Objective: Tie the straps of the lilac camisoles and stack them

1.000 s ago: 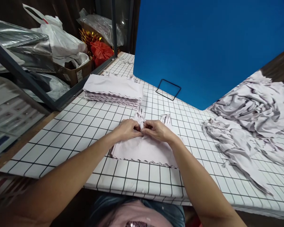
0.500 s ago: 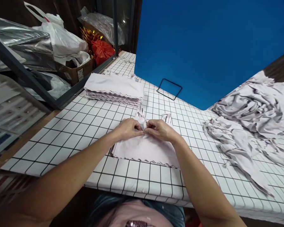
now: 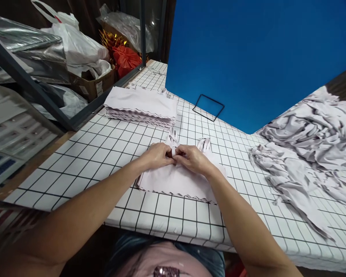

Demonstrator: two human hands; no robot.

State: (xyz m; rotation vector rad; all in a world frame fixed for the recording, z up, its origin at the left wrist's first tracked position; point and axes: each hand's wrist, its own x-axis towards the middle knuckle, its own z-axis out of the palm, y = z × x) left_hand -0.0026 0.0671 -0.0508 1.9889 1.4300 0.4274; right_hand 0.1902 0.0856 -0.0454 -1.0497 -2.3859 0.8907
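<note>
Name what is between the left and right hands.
A pale cloth strip is between the left hand and the right hand, as the head view shows.

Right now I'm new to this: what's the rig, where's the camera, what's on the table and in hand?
There is no machine: these are a person's bare hands, seen by one head-worn camera looking forward and down. The left hand and right hand meet over pale cloth, their fingers apparently pinching a pale strip; the exact grip is partly hidden. On the grid-patterned table, a stack of folded cloth lies beyond the left hand, and a loose cloth heap lies to the right.
</note>
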